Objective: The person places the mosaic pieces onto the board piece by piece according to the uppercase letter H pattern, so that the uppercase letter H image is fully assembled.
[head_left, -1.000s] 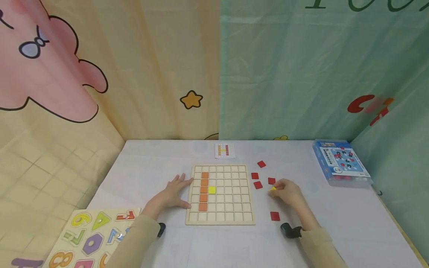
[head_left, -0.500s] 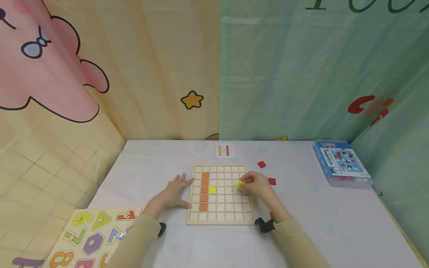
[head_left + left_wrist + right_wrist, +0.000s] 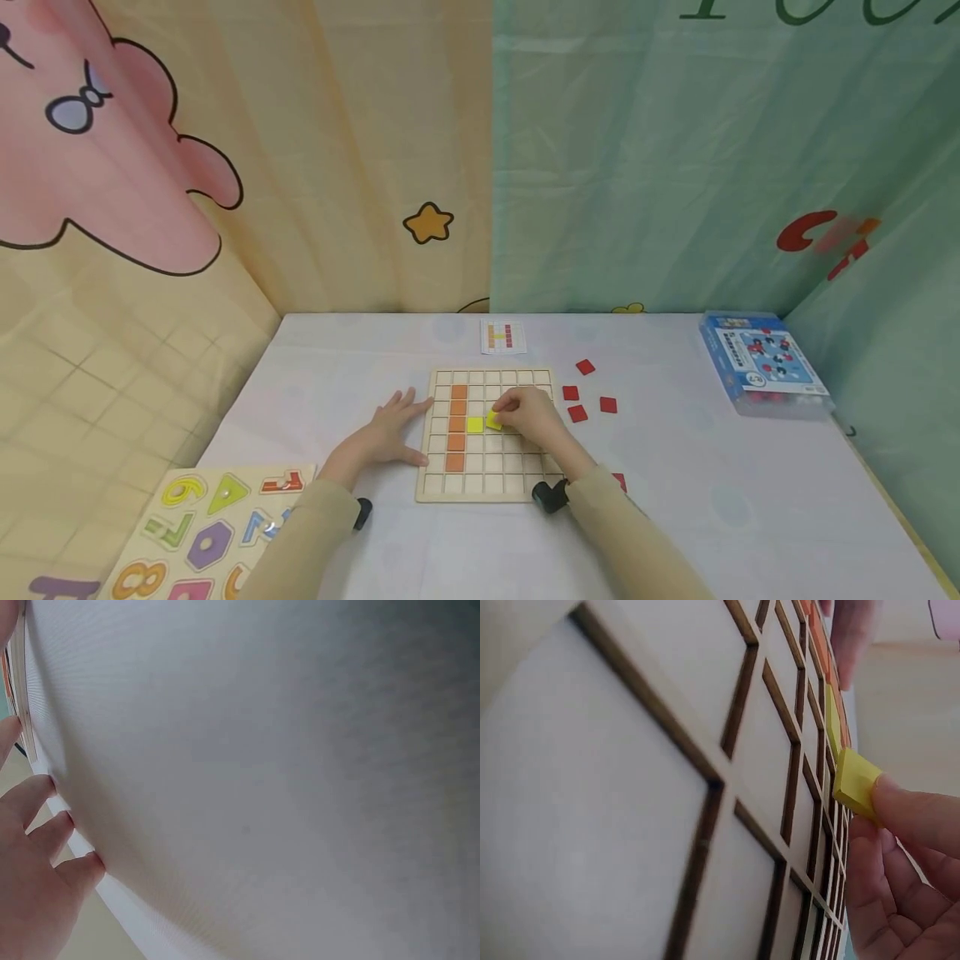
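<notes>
Over the board (image 3: 493,484), the right hand (image 3: 531,416) pinches a tilted yellow tile (image 3: 492,421), just right of a second yellow tile (image 3: 475,425) seated in a cell. Beside that runs a column of five orange tiles (image 3: 457,425). The left hand (image 3: 385,437), fingers spread and ungripping, touches the board's left edge. Red tiles (image 3: 577,413) lie on the table (image 3: 735,458) to the right; a card (image 3: 502,338) lies beyond the board.

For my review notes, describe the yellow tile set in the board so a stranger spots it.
On the white table, a wooden grid board holds a column of orange tiles. In the head view, the yellow tile sits just right of the middle one. The right hand pinches its yellow neighbour; this one lies unheld.
</notes>
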Motion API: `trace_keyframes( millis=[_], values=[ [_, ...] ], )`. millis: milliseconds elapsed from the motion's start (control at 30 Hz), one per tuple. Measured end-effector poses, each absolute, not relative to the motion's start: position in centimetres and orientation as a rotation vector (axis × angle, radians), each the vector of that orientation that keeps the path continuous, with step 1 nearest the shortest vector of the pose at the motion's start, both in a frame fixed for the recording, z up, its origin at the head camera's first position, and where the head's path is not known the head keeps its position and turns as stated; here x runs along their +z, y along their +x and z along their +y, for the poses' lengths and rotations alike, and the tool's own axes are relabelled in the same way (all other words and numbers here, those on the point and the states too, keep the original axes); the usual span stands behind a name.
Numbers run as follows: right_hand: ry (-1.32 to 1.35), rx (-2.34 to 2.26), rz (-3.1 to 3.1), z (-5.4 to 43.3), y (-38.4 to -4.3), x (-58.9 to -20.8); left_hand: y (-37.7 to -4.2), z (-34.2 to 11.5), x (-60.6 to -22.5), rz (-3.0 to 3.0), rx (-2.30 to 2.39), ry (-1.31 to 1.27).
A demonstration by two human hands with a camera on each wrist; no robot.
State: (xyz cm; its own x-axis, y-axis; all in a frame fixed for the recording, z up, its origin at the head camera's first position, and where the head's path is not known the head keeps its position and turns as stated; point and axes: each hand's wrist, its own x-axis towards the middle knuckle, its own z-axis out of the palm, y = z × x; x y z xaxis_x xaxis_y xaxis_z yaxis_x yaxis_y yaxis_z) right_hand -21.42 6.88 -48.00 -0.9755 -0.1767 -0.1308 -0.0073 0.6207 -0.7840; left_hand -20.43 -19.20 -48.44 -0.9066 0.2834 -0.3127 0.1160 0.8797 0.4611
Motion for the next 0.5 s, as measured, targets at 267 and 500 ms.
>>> trace_keyframes(
  millis=[267,500],
  values=[
    [-0.214,-1.155,2.652,6.44,-21.67,-48.02,-20.53,-19.2,-48.55,2.663,0.629,0.309],
    [-0.206,-1.124,2.671,6.43,-21.85,-48.12,-20.42,-19.26,-48.36,2.659,0.636,0.324]
  ],
)
